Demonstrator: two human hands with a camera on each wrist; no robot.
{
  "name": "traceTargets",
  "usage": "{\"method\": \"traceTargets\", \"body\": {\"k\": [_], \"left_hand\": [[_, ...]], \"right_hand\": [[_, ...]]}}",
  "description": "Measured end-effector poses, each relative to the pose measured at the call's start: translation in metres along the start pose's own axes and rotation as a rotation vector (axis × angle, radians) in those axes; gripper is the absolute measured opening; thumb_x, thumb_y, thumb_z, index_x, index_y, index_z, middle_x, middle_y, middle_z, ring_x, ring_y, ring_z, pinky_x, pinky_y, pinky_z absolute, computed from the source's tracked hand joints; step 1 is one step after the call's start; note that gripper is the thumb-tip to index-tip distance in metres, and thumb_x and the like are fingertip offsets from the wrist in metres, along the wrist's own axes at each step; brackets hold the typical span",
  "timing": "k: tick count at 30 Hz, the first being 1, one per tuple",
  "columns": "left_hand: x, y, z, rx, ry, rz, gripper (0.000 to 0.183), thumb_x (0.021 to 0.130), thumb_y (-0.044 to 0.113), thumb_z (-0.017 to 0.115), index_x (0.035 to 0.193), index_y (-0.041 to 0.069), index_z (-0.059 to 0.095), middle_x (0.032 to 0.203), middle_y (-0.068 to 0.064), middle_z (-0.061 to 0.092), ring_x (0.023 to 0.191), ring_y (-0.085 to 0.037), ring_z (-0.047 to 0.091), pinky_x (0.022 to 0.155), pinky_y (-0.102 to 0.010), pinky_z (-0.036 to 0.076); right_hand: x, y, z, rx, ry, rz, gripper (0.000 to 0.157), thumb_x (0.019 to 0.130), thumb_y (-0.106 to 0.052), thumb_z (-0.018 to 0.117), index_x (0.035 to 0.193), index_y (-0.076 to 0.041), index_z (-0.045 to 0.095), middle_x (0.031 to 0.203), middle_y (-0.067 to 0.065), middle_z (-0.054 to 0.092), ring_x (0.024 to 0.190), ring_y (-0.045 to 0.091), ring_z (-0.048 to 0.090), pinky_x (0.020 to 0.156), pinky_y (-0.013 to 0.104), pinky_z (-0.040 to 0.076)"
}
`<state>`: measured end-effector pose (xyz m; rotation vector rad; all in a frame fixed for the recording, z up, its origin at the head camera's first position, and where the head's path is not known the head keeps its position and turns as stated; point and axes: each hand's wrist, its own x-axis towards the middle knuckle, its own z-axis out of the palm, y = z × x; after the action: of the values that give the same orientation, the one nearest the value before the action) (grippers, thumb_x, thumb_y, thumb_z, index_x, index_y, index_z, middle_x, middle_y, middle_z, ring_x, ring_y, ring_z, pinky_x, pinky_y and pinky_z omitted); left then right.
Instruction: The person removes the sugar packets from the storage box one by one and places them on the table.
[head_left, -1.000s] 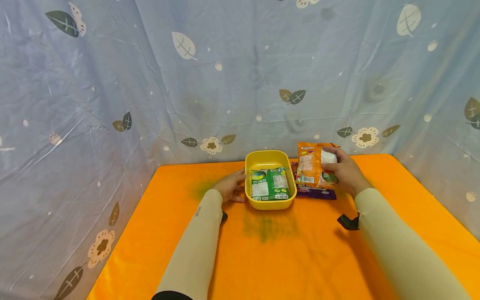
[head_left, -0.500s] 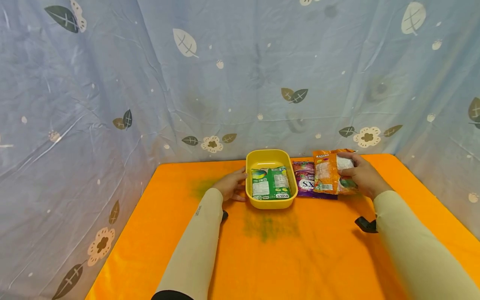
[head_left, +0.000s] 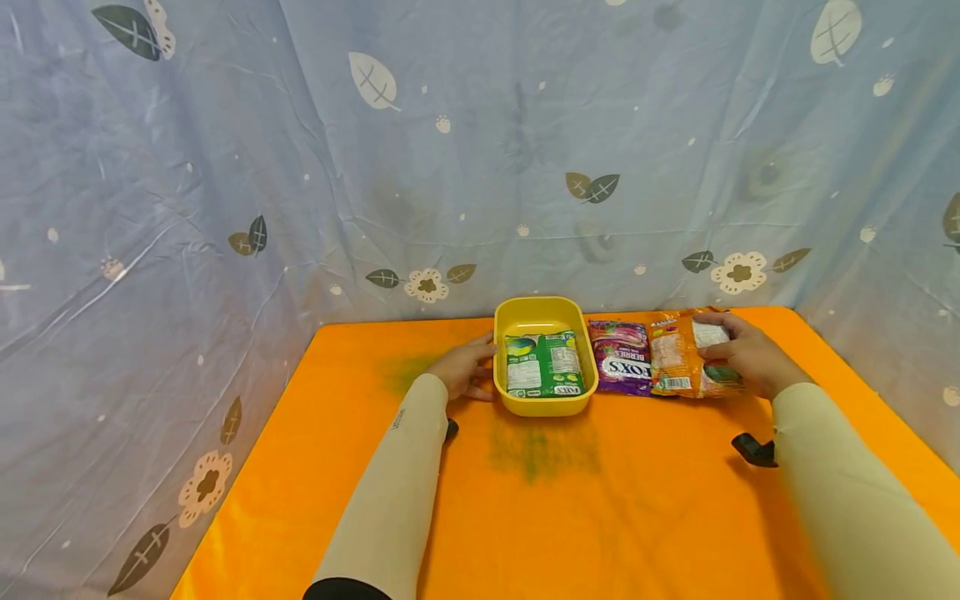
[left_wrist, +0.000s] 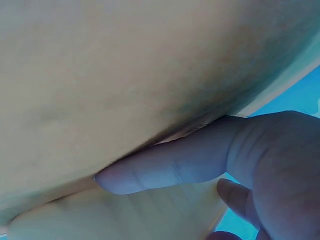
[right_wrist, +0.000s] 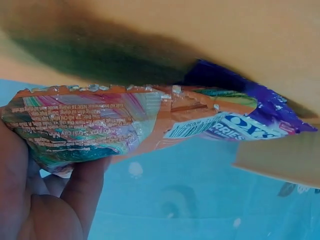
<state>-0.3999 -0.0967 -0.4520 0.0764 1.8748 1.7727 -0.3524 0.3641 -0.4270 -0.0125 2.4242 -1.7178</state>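
Observation:
A yellow plastic container (head_left: pixel 545 407) holds a green candy packet (head_left: pixel 543 367) lying flat inside. My left hand (head_left: pixel 463 371) touches the container's left side. In the left wrist view a straight finger (left_wrist: pixel 165 172) lies along the pale container wall (left_wrist: pixel 120 212). To the container's right lies a purple berry candy packet (head_left: pixel 619 360), its right end covered by an orange candy packet (head_left: pixel 672 354). My right hand (head_left: pixel 753 360) grips the orange packet by its right side. In the right wrist view this orange packet (right_wrist: pixel 100 122) overlaps the purple one (right_wrist: pixel 270 112).
An orange cloth (head_left: pixel 570 517) with faint green stains covers the table. Behind and on both sides hang blue curtains (head_left: pixel 480 167) printed with leaves and flowers. The container stands close to the back curtain.
My right hand has carried the orange packet rightward and down from over the purple packet, uncovering more of it. My left hand and the container stay in place.

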Motion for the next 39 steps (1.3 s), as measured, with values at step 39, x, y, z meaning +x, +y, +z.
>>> {"method": "traceTargets", "body": {"k": [39], "left_hand": [[0.000, 0.002, 0.000, -0.007, -0.022, 0.003, 0.056, 0.101, 0.034, 0.046, 0.152, 0.037, 0.025, 0.141, -0.002, 0.045, 0.111, -0.027, 0.056, 0.075, -0.052, 0.053]], "right_hand": [[-0.003, 0.034, -0.021, -0.197, 0.235, -0.007, 0.081, 0.090, -0.006, 0.066, 0.154, -0.011, 0.016, 0.150, 0.034, 0.008, 0.086, 0.032, 0.065, 0.067, 0.038, 0.056]]}}
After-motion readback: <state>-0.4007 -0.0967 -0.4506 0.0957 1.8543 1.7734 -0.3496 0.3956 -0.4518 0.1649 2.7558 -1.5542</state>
